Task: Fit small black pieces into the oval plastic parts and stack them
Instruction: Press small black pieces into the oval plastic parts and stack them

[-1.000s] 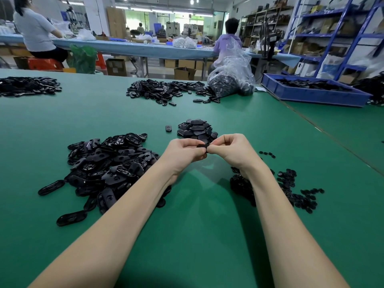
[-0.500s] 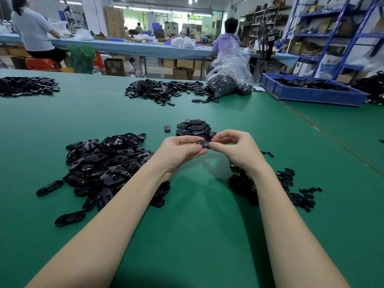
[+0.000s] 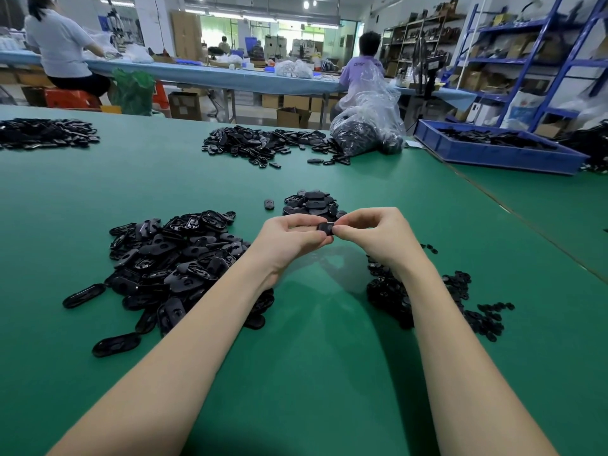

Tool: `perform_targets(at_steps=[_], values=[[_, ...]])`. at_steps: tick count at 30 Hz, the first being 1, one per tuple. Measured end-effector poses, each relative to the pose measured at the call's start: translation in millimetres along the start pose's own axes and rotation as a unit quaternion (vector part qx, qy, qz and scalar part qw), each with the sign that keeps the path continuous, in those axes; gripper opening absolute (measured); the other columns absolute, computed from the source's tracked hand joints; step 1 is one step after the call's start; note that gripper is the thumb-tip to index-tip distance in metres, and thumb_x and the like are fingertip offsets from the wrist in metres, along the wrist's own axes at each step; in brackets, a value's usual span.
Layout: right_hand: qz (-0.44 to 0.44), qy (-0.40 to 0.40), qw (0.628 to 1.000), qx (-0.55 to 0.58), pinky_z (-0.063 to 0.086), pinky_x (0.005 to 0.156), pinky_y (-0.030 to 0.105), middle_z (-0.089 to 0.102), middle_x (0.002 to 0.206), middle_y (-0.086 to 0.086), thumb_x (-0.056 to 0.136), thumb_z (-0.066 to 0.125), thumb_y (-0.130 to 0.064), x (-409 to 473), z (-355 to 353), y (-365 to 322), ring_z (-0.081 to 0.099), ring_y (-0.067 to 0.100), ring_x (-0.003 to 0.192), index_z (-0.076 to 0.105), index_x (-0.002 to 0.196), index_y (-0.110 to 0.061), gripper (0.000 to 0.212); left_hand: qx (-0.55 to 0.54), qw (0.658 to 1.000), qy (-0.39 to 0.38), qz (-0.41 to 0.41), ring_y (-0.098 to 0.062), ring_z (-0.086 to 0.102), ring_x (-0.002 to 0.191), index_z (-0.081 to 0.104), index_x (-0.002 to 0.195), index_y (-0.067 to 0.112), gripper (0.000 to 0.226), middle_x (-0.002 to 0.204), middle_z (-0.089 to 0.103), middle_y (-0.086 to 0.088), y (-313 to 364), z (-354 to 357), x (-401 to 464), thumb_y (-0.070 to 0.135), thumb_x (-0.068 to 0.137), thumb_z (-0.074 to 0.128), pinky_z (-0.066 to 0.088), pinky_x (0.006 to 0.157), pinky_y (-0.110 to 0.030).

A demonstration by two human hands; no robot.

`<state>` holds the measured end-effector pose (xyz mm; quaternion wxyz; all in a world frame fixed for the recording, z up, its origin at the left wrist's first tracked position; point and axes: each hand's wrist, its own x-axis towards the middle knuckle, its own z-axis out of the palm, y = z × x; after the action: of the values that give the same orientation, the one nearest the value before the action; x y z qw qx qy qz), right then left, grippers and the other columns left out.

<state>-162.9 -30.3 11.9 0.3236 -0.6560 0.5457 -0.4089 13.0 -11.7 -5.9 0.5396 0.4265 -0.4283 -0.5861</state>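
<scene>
From the head view, the left hand (image 3: 289, 238) and right hand (image 3: 378, 236) meet above the green table (image 3: 312, 357), the fingers of both pinching one oval plastic part (image 3: 325, 228) between them. Loose oval parts (image 3: 171, 261) lie heaped at nine o'clock of the hands. Small black pieces (image 3: 460, 304) are scattered at four o'clock. A short stack of finished parts (image 3: 312, 203) sits at twelve o'clock, just beyond the fingertips.
</scene>
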Motion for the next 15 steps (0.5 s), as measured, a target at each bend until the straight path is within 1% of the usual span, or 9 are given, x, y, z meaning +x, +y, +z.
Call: perform_targets(at_steps=[2, 4, 6, 8, 11, 13, 15], values=[[0.003, 0.008, 1.000, 0.004, 0.044, 0.057, 0.011, 0.077, 0.074, -0.011, 0.080, 0.085, -0.026, 0.3, 2.4, -1.4, 0.066, -0.003, 0.067, 0.080, 0.080, -0.025, 0.005, 0.021, 1.000, 0.003, 0.009, -0.021, 0.075, 0.088, 0.071, 0.097, 0.006, 0.021, 0.093, 0.077, -0.016, -0.6, 1.4, -0.5, -0.011, 0.083, 0.070, 0.059, 0.084, -0.023], [0.005, 0.016, 1.000, -0.012, 0.039, 0.048, 0.008, 0.075, 0.069, -0.013, 0.079, 0.085, -0.024, -0.2, 5.1, -3.0, 0.061, -0.007, 0.057, 0.079, 0.078, -0.026, 0.006, 0.034, 0.999, 0.008, 0.013, -0.020, 0.075, 0.088, 0.072, 0.098, 0.006, 0.022, 0.093, 0.077, -0.015, -1.9, 2.6, -1.4, -0.009, 0.083, 0.072, 0.059, 0.084, -0.022], [0.012, 0.018, 1.000, -0.023, 0.035, 0.042, 0.008, 0.073, 0.064, -0.013, 0.079, 0.083, -0.023, 0.1, 5.8, -3.3, 0.057, -0.007, 0.050, 0.078, 0.075, -0.026, 0.007, 0.038, 0.999, 0.011, 0.012, -0.019, 0.075, 0.086, 0.072, 0.097, 0.007, 0.022, 0.093, 0.077, -0.015, -3.1, 3.1, -1.9, -0.010, 0.082, 0.072, 0.059, 0.081, -0.021], [0.028, 0.016, 0.999, -0.020, 0.035, 0.043, 0.010, 0.072, 0.065, -0.011, 0.080, 0.083, -0.023, 0.3, 4.6, -3.1, 0.053, -0.006, 0.046, 0.078, 0.074, -0.026, 0.007, 0.036, 0.999, 0.009, 0.011, -0.018, 0.075, 0.084, 0.072, 0.097, 0.007, 0.023, 0.092, 0.077, -0.015, -3.2, 2.9, -2.0, -0.010, 0.081, 0.073, 0.058, 0.077, -0.019], [0.061, 0.011, 0.998, 0.015, 0.036, 0.051, 0.017, 0.070, 0.066, -0.012, 0.081, 0.083, -0.024, -0.2, 2.5, -2.3, 0.050, -0.006, 0.044, 0.079, 0.079, -0.022, 0.005, 0.029, 1.000, 0.003, 0.008, -0.020, 0.076, 0.086, 0.072, 0.098, 0.006, 0.023, 0.092, 0.077, -0.016, -2.2, 2.8, -1.6, -0.010, 0.081, 0.073, 0.058, 0.076, -0.019], [0.076, 0.005, 0.996, 0.040, 0.038, 0.050, 0.014, 0.067, 0.061, -0.016, 0.081, 0.083, -0.024, -1.5, 1.3, -2.1, 0.051, -0.008, 0.045, 0.080, 0.083, -0.020, 0.005, 0.029, 1.000, 0.001, 0.008, -0.021, 0.076, 0.088, 0.071, 0.099, 0.006, 0.023, 0.093, 0.077, -0.016, -1.6, 2.7, -1.4, -0.009, 0.081, 0.073, 0.058, 0.079, -0.020], [0.081, -0.001, 0.995, 0.055, 0.037, 0.045, 0.009, 0.066, 0.062, -0.015, 0.081, 0.083, -0.024, -3.2, 0.2, -2.8, 0.050, -0.006, 0.046, 0.080, 0.084, -0.019, 0.006, 0.033, 0.999, -0.002, 0.009, -0.021, 0.076, 0.090, 0.071, 0.098, 0.006, 0.023, 0.094, 0.077, -0.016, -1.0, 2.2, -1.9, -0.009, 0.082, 0.073, 0.058, 0.083, -0.022]])
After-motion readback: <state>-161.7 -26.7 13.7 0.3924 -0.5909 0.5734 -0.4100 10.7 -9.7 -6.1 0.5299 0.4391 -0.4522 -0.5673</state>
